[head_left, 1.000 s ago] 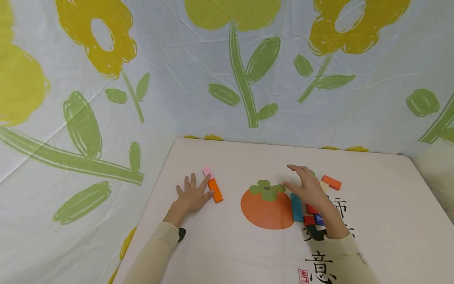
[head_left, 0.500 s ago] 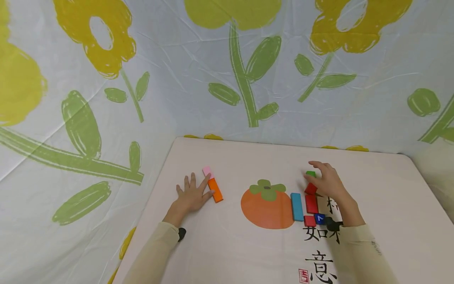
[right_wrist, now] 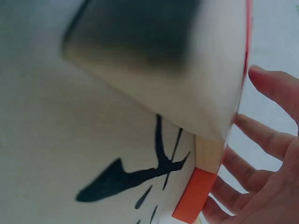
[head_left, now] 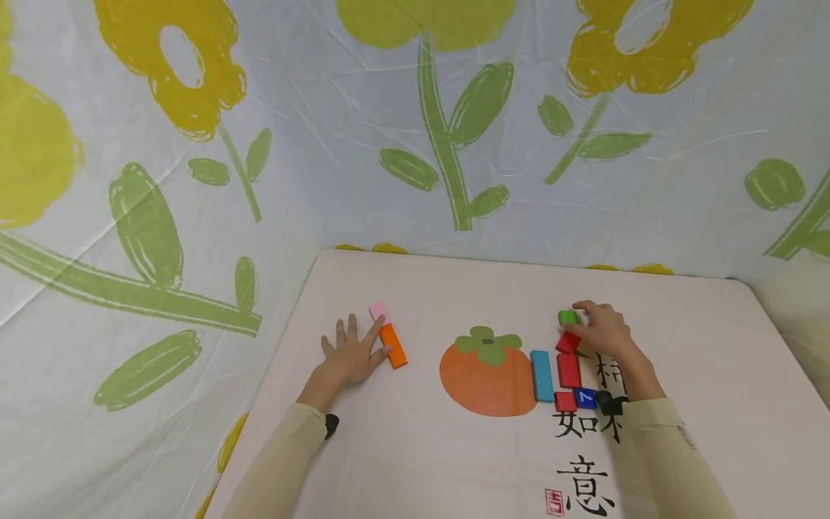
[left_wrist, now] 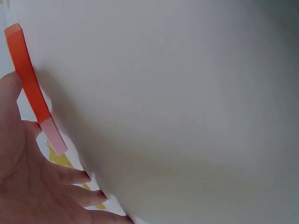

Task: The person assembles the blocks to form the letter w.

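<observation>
In the head view my left hand (head_left: pixel 350 358) lies palm down with its fingers spread on the left of the table. Its thumb touches the orange block (head_left: pixel 392 347) and its index finger reaches the pink block (head_left: pixel 378 311) joined end to end with it. My right hand (head_left: pixel 601 331) is at the right, thumb and index finger bent loosely beside the green block (head_left: pixel 567 318) and the tilted red block (head_left: pixel 569 342). In the right wrist view its fingers run along a plain wooden block (right_wrist: pixel 209 153) and an orange-red block (right_wrist: pixel 195 195).
A longer red block (head_left: pixel 568 370), a small red block (head_left: pixel 565 401) and a blue block marked 7 (head_left: pixel 586 398) stand below the right hand. Left of them is a teal block (head_left: pixel 542 375). The tablecloth carries a printed persimmon (head_left: pixel 486 380) and black characters (head_left: pixel 586 483).
My right hand has moved right from above the persimmon's edge, then lowered toward the green and red blocks, which it had covered. My left hand has kept its place.
</observation>
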The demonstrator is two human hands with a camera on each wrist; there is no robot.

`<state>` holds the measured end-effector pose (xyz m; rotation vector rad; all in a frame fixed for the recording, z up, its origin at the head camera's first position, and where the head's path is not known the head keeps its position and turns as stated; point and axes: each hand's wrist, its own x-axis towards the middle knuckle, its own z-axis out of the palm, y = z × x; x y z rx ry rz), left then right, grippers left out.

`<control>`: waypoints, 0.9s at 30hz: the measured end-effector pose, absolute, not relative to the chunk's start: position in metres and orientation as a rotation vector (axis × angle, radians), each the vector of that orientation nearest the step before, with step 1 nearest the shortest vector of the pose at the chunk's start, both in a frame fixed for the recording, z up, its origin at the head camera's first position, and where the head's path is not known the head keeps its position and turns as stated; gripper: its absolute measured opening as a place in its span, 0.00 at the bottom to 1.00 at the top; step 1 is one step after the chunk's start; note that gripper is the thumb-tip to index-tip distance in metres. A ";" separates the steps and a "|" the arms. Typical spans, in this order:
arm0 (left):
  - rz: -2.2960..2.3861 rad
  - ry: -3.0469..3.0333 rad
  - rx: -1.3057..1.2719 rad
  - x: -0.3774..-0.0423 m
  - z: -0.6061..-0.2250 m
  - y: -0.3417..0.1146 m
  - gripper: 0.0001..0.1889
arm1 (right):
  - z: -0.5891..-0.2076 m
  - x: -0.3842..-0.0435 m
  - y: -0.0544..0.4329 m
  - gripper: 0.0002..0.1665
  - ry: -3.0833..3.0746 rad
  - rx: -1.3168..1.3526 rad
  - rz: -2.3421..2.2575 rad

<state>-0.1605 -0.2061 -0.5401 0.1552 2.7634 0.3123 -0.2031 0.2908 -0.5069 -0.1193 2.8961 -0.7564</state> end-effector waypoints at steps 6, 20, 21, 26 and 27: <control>0.311 2.760 0.155 -0.159 -0.536 -0.207 0.39 | -0.510 -0.208 0.288 0.36 2.882 -0.056 -0.694; 0.270 2.744 0.159 -0.159 -0.529 -0.205 0.40 | -0.508 -0.210 0.282 0.34 2.881 0.009 -0.679; 0.271 2.742 0.159 -0.159 -0.529 -0.205 0.40 | -0.508 -0.210 0.281 0.34 2.885 0.014 -0.677; 0.271 2.741 0.167 -0.160 -0.531 -0.207 0.39 | -0.508 -0.209 0.280 0.34 2.901 0.046 -0.695; 0.267 2.741 0.169 -0.160 -0.531 -0.207 0.39 | -0.509 -0.209 0.280 0.34 2.904 0.050 -0.697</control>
